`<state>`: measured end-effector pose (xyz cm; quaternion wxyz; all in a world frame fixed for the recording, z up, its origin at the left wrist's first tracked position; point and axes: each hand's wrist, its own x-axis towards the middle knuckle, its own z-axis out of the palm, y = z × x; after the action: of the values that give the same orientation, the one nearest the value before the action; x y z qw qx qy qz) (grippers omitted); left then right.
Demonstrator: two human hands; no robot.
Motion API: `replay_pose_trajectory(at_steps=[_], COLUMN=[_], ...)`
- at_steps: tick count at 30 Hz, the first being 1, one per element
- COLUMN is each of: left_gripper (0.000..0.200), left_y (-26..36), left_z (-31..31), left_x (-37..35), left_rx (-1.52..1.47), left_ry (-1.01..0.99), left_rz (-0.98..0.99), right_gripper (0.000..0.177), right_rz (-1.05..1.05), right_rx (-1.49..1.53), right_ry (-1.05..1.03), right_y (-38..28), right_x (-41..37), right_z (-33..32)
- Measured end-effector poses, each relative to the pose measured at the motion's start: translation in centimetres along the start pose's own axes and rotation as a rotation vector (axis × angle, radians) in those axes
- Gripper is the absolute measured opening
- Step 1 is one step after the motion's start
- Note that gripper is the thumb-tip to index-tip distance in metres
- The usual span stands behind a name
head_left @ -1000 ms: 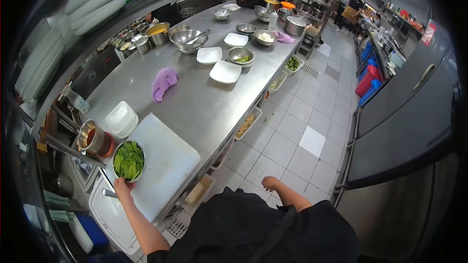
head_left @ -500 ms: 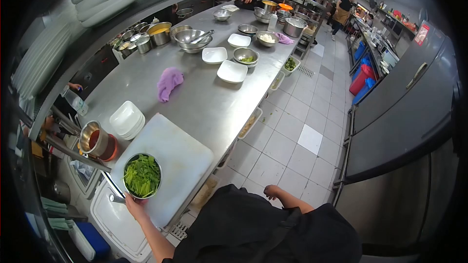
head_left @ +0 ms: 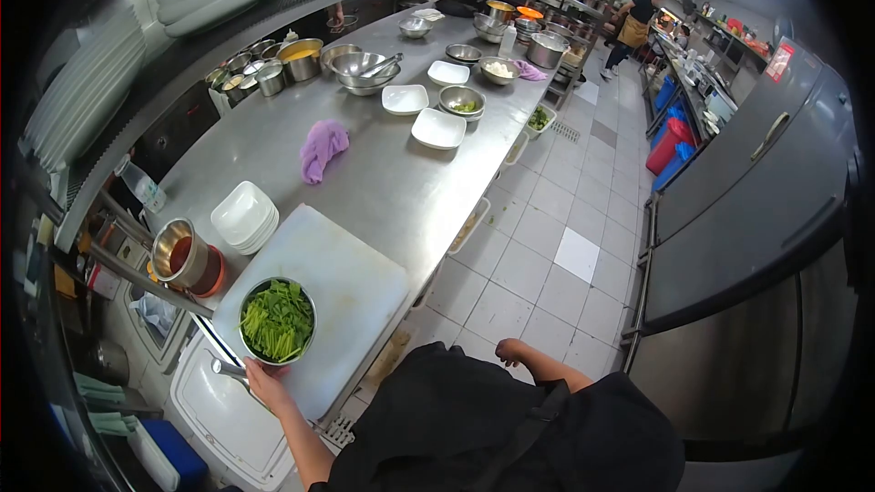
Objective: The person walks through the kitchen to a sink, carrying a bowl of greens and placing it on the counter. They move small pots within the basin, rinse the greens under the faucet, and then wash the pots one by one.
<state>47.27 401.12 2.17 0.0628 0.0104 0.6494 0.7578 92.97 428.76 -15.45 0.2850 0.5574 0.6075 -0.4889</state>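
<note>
At the cutting board's (head_left: 360, 278) edge, your left hand (head_left: 267, 384) holds the greens bowl (head_left: 278, 321); your right hand (head_left: 511, 353), grip unclear, overhangs floor (head_left: 483, 296).

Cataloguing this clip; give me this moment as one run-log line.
left hand: holding bowl of greens, near side | right hand: grip looks empty | bowl: over cutting board, contact unclear | beside board: stacked white dishes

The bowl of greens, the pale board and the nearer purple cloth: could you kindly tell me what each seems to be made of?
Bowl: probably stainless steel, judging by its thin, shiny silvery rim; greens hide the inside.
Pale board: likely plastic with a matte finish, as no wood grain shows.
Purple cloth: dull, soft-looking fabric, given its folds; fibre unclear.
</note>
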Motion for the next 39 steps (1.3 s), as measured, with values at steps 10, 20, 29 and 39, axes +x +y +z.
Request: replay_pose_trajectory(at_steps=[10,20,29,39], left_gripper=[0.041,0.043,0.043,0.041], left_y=[0.2,0.3,0.5,0.6], left_z=[0.0,0.2,0.4,0.4], left_x=[-0.2,-0.2,-0.4,-0.5], left_rx=[-0.011,0.021,0.012,0.027], left_ry=[-0.032,-0.014,-0.013,-0.014], left_rz=[-0.040,-0.027,-0.018,-0.014], right_gripper=[0.026,0.028,0.030,0.029], right_rz=[0.000,0.001,0.009,0.004], right_rx=[-0.013,-0.024,-0.027,-0.024], right_ry=[-0.052,-0.048,-0.064,-0.060], right_y=[0.1,-0.3,-0.6,-0.7], right_x=[0.0,0.3,-0.5,-0.2], right_z=[-0.1,0.1,-0.1,0.1])
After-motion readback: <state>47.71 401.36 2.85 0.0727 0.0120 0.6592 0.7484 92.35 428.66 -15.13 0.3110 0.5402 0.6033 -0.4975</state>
